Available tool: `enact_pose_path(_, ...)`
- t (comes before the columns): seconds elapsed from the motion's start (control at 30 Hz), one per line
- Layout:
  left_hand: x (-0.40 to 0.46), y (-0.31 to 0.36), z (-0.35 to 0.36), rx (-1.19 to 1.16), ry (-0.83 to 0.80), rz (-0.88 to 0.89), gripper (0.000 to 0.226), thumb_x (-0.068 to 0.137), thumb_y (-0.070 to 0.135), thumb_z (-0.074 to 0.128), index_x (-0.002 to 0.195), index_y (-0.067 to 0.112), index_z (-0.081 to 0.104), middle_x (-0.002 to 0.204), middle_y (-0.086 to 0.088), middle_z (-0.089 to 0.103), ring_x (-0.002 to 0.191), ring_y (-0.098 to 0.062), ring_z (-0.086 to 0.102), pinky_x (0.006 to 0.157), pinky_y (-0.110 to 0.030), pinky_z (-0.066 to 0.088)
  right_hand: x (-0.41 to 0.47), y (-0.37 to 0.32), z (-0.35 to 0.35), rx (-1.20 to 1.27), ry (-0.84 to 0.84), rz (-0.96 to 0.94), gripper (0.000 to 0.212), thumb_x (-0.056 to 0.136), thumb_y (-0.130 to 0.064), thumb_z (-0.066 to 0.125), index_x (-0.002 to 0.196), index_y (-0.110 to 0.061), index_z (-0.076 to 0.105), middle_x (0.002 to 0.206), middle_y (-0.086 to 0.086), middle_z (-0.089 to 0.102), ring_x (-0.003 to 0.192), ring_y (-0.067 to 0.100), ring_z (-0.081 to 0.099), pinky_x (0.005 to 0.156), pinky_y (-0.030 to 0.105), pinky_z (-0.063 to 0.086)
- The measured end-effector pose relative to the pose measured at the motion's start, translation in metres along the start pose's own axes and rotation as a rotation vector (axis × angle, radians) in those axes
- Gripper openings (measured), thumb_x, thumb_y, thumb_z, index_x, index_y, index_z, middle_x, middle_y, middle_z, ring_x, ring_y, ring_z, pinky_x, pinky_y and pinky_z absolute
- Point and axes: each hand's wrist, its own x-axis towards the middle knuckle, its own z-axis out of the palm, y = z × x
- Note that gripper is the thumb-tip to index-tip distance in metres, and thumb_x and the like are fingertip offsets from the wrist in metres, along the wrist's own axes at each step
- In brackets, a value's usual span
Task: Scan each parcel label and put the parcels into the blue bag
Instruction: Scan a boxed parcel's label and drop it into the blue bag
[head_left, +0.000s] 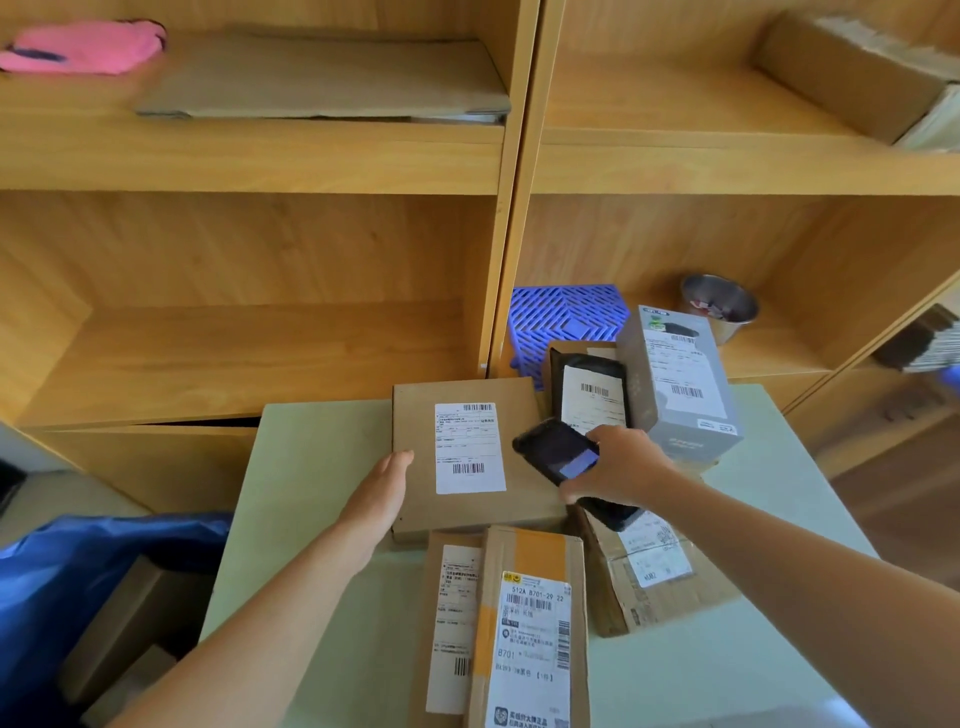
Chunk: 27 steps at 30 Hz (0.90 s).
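A flat brown cardboard parcel (415, 467) with a white label (469, 448) lies on the pale green table (311, 519). My left hand (382, 491) rests flat against its left edge, fingers together. My right hand (618, 465) grips a black handheld scanner (558, 451) over the parcel's right side, its lit screen facing up. Beyond lie a black pouch parcel (592, 389) and a grey box parcel (675, 384). Three more brown parcels (530, 623) lie nearer me. The blue bag (67, 571) stands open at lower left with a carton inside.
Wooden shelving (509, 166) rises right behind the table. On it are a blue slotted basket (561, 317), a steel cup (719, 306), flat cardboard (322, 78), a pink cloth (83, 49) and a brown box (852, 73).
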Motion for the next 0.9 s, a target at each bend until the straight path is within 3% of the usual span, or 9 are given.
enact_pose_path(0.13, 0.015, 0.001, 0.001, 0.020, 0.058, 0.039, 0.057, 0.094, 0.055, 0.033, 0.142, 0.027, 0.045, 0.150, 0.001, 0.044, 0.133, -0.022, 0.042, 0.106, -0.041, 0.034, 0.021, -0.008, 0.024, 0.411, -0.038, 0.075, 0.039, 0.073, -0.043, 0.084, 0.101, -0.025, 0.063, 0.089, -0.004, 0.066, 0.082, 0.012, 0.064, 0.072, 0.027, 0.058)
enact_pose_path(0.23, 0.026, -0.001, 0.002, 0.048, 0.102, 0.053, 0.076, 0.077, 0.063, 0.032, 0.138, 0.022, 0.048, 0.146, -0.001, 0.047, 0.131, -0.023, 0.044, 0.105, -0.040, 0.035, 0.037, -0.014, 0.045, 0.519, 0.001, 0.072, 0.037, 0.078, -0.040, 0.082, 0.106, -0.029, 0.061, 0.087, -0.010, 0.065, 0.080, 0.008, 0.062, 0.066, 0.022, 0.053)
enact_pose_path(0.3, 0.035, -0.006, 0.005, 0.031, 0.107, 0.031, 0.073, 0.082, 0.061, 0.035, 0.140, 0.020, 0.046, 0.149, -0.002, 0.044, 0.132, -0.022, 0.043, 0.102, -0.037, 0.034, 0.045, -0.016, 0.059, 0.576, 0.021, 0.089, 0.043, 0.077, -0.041, 0.083, 0.112, -0.026, 0.063, 0.090, -0.009, 0.067, 0.080, 0.008, 0.063, 0.064, 0.022, 0.053)
enact_pose_path(0.43, 0.050, -0.017, 0.015, -0.072, 0.089, -0.003, 0.049, 0.096, 0.047, 0.040, 0.137, 0.021, 0.049, 0.147, -0.002, 0.046, 0.112, -0.016, 0.045, 0.089, -0.030, 0.028, 0.054, -0.019, 0.080, 0.661, 0.018, 0.115, 0.059, 0.071, -0.040, 0.089, 0.121, -0.021, 0.063, 0.097, -0.007, 0.067, 0.081, 0.005, 0.061, 0.057, 0.017, 0.044)
enact_pose_path(0.6, 0.058, -0.023, 0.014, -0.094, 0.113, -0.020, 0.053, 0.096, 0.046, 0.040, 0.143, 0.022, 0.045, 0.151, 0.001, 0.042, 0.128, -0.020, 0.045, 0.091, -0.031, 0.029, 0.060, -0.024, 0.086, 0.633, 0.076, 0.128, 0.066, 0.069, -0.042, 0.089, 0.124, -0.021, 0.059, 0.098, -0.008, 0.065, 0.080, 0.004, 0.060, 0.056, 0.015, 0.042)
enact_pose_path(0.73, 0.054, -0.026, 0.015, -0.128, 0.107, -0.060, 0.044, 0.098, 0.044, 0.040, 0.138, 0.028, 0.049, 0.148, 0.003, 0.045, 0.127, -0.020, 0.045, 0.090, -0.030, 0.028, 0.062, -0.027, 0.084, 0.681, 0.058, 0.160, 0.072, 0.071, -0.043, 0.088, 0.131, -0.018, 0.057, 0.103, -0.004, 0.063, 0.091, 0.015, 0.063, 0.062, 0.023, 0.046)
enact_pose_path(0.83, 0.051, -0.027, 0.010, -0.165, 0.123, -0.096, 0.045, 0.094, 0.048, 0.041, 0.134, 0.031, 0.054, 0.145, 0.005, 0.049, 0.124, -0.020, 0.048, 0.093, -0.032, 0.033, 0.062, -0.031, 0.080, 0.725, 0.069, 0.170, 0.059, 0.074, -0.040, 0.087, 0.121, -0.023, 0.056, 0.098, -0.005, 0.059, 0.091, 0.017, 0.060, 0.062, 0.023, 0.045)
enact_pose_path(0.9, 0.046, -0.025, 0.003, -0.185, 0.144, -0.120, 0.049, 0.087, 0.056, 0.042, 0.127, 0.033, 0.059, 0.138, 0.007, 0.056, 0.116, -0.019, 0.053, 0.098, -0.035, 0.039, 0.059, -0.036, 0.078, 0.732, 0.073, 0.163, 0.054, 0.072, -0.042, 0.088, 0.109, -0.024, 0.054, 0.098, -0.005, 0.063, 0.091, 0.016, 0.064, 0.067, 0.026, 0.052)
